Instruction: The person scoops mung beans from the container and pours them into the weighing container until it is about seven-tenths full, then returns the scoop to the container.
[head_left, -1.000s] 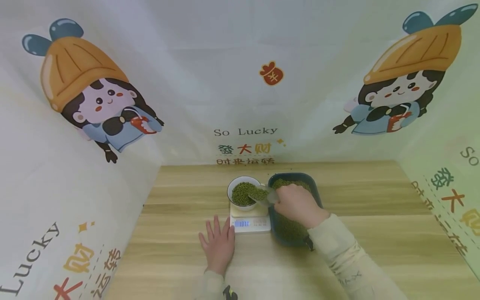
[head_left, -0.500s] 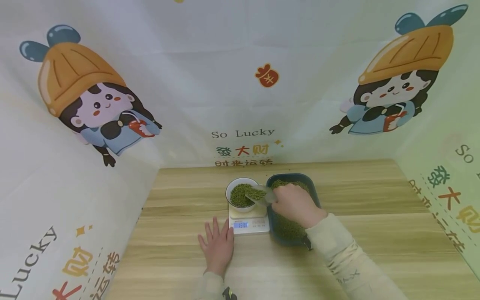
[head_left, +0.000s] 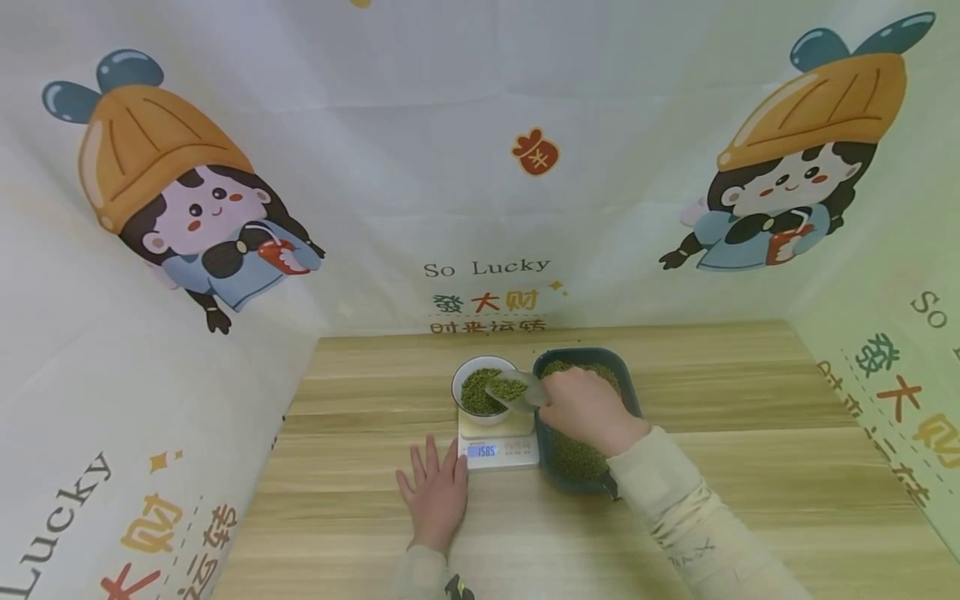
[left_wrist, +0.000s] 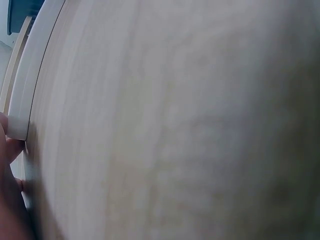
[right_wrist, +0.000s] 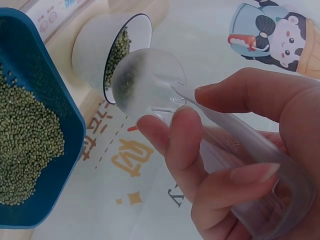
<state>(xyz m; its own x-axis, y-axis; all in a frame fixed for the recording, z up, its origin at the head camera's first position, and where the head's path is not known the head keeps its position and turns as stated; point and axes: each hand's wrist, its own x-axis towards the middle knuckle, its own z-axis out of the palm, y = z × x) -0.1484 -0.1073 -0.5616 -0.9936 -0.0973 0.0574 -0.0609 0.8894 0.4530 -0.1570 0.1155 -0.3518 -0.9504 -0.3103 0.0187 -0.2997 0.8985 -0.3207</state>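
Note:
In the head view my right hand [head_left: 588, 408] grips a clear plastic scoop [head_left: 531, 392] by its handle, with green beans in its bowl end. The scoop's lip hangs over the right side of a white bowl [head_left: 485, 419], which has green beans (mung beans by their look) inside. That bowl stands on a white digital kitchen scale [head_left: 517, 452] with a lit display. My left hand [head_left: 437, 502] lies flat with fingers spread, its side touching the scale's left edge. In the right wrist view, thumb and fingers curl round the scoop handle [right_wrist: 235, 132].
A dark blue tub [head_left: 630, 383] of green beans stands right of the scale, partly under my right hand and forearm. A few loose beans lie behind it on the wood-grain table [head_left: 360, 392]. Printed cloth walls [head_left: 375, 208] enclose the table at the back and sides.
The scoop has tilted and shifted slightly left over the bowl, and it holds fewer beans. Digits on the scale have risen. My left hand stays in place.

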